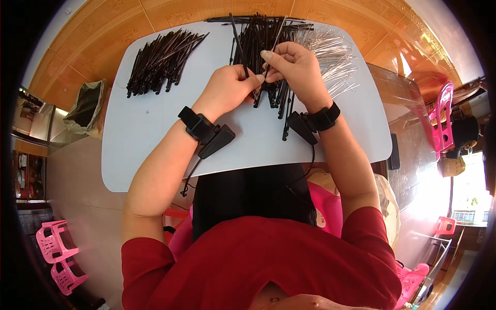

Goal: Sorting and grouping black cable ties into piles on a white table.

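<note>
Close together over a pile of thin dark sticks (258, 39), both of my hands work at the far middle of the white table. My left hand (227, 88) is closed, thumb and fingers pinching a slim black stick (238, 41) that slants up and away. In the closed fingers of my right hand (295, 64) is a thin wire (280, 30), pale at its upper end; its lower end goes down between the fingertips, where the detail is too small to tell. Just right of that hand lies a fanned heap of silvery wires (333, 59). Dark sticks with knobbed ends (284, 121) stick out below the hands.
A second pile of dark sticks (163, 62) lies at the table's far left. The white tabletop (147, 134) has rounded corners and meets an orange tiled wall (98, 41). Left of it stands a lined bin (87, 106). Pink chairs (442, 121) stand around. Black straps with small boxes circle both wrists.
</note>
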`<state>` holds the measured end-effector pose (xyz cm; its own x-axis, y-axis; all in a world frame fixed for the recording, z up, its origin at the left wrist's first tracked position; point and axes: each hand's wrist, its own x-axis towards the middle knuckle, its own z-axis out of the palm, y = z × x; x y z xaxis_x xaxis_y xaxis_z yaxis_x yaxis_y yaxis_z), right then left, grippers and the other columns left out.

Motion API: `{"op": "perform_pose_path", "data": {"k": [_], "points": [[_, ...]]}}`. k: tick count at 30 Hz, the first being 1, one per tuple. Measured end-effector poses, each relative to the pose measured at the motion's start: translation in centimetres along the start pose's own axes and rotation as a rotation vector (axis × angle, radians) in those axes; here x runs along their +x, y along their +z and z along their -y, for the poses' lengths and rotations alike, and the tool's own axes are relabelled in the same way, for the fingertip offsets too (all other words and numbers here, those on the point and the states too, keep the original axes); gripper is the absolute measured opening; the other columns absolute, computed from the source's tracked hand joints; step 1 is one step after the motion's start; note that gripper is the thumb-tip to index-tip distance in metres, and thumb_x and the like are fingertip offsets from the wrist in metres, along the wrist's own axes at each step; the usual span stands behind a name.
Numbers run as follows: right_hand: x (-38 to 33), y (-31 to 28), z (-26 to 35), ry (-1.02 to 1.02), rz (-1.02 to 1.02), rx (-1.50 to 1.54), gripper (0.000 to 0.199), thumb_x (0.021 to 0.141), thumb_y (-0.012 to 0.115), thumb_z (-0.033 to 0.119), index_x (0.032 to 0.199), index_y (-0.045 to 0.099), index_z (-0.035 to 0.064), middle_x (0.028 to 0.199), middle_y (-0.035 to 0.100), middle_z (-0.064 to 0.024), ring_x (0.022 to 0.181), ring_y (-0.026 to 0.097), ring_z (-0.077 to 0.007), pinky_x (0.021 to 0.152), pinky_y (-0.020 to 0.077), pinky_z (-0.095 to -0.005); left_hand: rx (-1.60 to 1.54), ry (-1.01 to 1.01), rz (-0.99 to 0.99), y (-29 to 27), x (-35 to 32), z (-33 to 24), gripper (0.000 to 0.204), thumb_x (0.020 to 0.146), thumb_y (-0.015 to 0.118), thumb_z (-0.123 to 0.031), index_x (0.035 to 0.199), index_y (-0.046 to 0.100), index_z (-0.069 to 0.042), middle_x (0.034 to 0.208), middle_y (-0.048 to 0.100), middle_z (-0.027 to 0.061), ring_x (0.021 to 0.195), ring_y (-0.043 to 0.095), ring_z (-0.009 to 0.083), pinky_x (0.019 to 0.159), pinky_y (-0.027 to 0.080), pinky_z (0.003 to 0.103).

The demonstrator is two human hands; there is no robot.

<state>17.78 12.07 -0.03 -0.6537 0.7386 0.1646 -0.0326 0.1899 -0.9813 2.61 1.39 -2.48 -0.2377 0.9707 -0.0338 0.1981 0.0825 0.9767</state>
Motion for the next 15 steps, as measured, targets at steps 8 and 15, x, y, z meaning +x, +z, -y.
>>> {"op": "perform_pose_path", "data": {"k": [8,15], "points": [[-0.2,0.2,0.5,-0.022,-0.043,0.031,0.022,0.091,0.070,0.018,0.094,0.060,-0.0017,0.079,0.067,-0.0070,0.067,0.065,-0.0091,0.060,0.0553,-0.0194,0.168,-0.001,-0.051,0.1,-0.3,-0.6,0.028,0.091,0.067,-0.028,0.088,0.066,0.000,0.077,0.068,0.0057,0.062,0.063,0.0127,0.061,0.050,0.024],[0.1,-0.9,0.7,-0.024,-0.110,0.207,0.021,0.093,0.068,0.018,0.095,0.059,-0.0007,0.081,0.065,-0.0064,0.071,0.065,-0.0109,0.063,0.0586,-0.0228,-0.230,0.002,0.025,-1.0,-0.7,-1.4,0.022,0.096,0.061,-0.021,0.104,0.066,-0.001,0.096,0.067,0.0043,0.085,0.063,0.0097,0.076,0.051,0.023]]}}
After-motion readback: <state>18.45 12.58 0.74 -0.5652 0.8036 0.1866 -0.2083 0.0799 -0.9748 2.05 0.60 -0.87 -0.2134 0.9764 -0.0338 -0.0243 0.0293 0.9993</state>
